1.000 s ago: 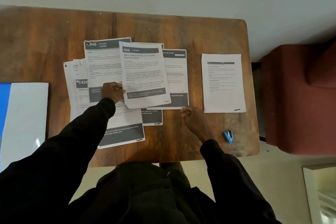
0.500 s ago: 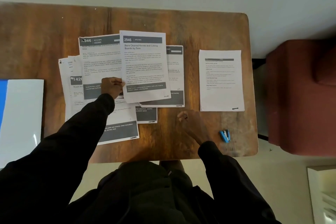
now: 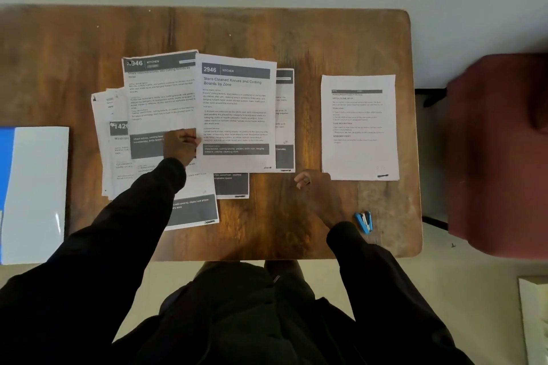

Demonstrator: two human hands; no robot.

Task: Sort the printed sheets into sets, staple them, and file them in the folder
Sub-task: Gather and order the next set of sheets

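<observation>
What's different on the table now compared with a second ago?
The left hand, pinching the top 2946 kitchen sheet by its left edge, has turned it from a slight tilt to straight. The right hand, the lone sheet, the blue stapler and the folder stayed put.

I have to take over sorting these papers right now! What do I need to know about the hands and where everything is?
Left hand pinches the left edge of the top sheet, headed 2946 Kitchen. Right hand is loosely curled over the table, holding nothing.
Other sheets lie in an overlapping pile; one sheet lies apart on the right. Stapler sits beside the right hand; folder lies far left.
Done: one sheet set apart; nothing looks stapled or filed.
Left: finish sorting, staple, file.
</observation>
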